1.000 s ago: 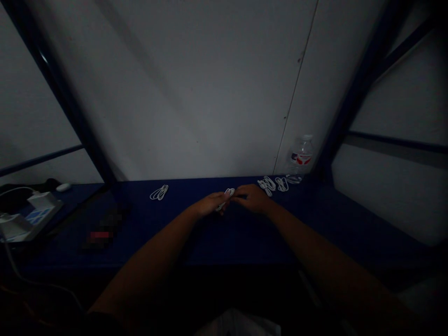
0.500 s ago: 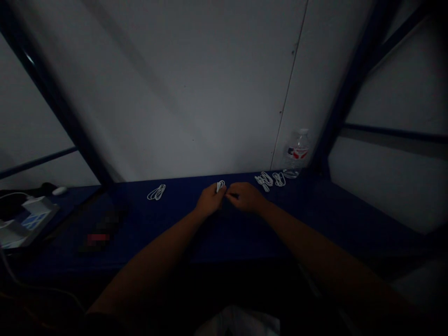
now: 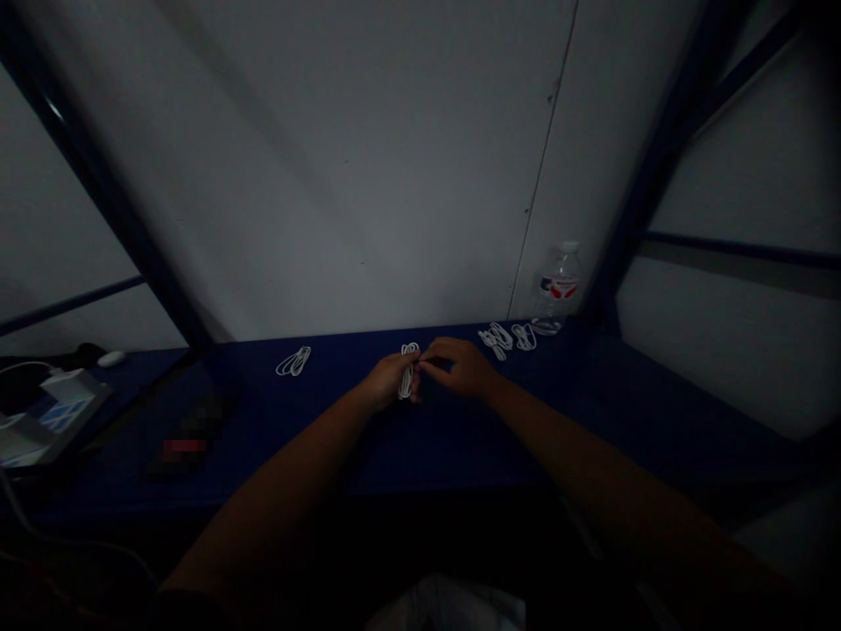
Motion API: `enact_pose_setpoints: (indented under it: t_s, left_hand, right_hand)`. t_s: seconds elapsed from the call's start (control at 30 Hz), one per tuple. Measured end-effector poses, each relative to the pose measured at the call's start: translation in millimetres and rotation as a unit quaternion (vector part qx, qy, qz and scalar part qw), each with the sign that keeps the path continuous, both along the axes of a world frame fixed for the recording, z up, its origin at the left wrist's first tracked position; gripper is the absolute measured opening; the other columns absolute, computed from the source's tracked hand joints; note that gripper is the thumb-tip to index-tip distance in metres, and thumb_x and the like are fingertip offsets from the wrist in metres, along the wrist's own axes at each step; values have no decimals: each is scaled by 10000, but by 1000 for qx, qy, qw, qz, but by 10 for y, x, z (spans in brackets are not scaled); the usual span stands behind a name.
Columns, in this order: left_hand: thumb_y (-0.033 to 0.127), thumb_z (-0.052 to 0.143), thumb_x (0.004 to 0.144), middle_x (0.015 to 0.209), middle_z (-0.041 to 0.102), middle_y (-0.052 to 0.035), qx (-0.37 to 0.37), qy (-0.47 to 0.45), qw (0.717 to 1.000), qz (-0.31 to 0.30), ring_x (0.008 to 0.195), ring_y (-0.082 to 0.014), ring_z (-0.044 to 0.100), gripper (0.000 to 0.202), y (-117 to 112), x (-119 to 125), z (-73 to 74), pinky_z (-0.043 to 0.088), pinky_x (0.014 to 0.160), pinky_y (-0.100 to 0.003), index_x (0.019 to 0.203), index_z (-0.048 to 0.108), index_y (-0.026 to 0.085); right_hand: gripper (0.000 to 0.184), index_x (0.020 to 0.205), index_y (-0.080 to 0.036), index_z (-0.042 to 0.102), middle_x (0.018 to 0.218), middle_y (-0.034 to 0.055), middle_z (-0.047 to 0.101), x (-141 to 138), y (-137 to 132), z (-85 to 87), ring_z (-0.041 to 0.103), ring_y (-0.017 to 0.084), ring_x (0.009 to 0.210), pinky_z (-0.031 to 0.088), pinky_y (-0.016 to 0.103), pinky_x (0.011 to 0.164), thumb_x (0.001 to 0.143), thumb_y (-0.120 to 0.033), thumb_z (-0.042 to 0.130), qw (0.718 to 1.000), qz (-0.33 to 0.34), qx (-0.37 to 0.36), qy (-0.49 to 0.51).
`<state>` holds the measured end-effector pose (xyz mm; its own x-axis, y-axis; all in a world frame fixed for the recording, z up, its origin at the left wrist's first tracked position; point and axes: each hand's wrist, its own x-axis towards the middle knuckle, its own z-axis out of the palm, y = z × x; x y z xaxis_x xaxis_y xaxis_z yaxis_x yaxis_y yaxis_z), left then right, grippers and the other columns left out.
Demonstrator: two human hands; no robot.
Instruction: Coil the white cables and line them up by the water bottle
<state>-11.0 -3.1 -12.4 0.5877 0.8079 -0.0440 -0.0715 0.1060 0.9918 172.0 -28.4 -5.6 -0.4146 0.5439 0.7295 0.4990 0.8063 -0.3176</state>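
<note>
Both my hands meet over the middle of a dark blue table. My left hand is closed round a coiled white cable held upright. My right hand pinches the same coil near its top with fingertips pressed together. One finished white cable bundle lies to the left on the table. Several more white cable bundles lie to the right by the wall.
A clear water bottle with a red label stands at the back right corner. A white box with a cable and a small white object sit at far left. A dark object lies left of centre. Blue frame posts flank the white wall.
The white cable coil now hangs longer and upright between my hands; my right hand has risen slightly to pinch its top. The view settled after tilting down.
</note>
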Motion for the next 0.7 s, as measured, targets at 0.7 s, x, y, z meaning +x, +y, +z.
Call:
enact_pose_setpoints:
  t_s: [0.7]
  left_hand:
    - [378, 485, 936, 456, 561, -33, -109, 40, 984, 137, 403, -163, 570, 307, -47, 31, 133, 528, 490, -306, 741, 528, 145]
  right_hand:
    - [273, 1086, -193, 627, 985, 73, 631, -19, -10, -15, 590, 174, 809, 494, 320, 714, 816, -230, 629, 999, -43, -10, 32]
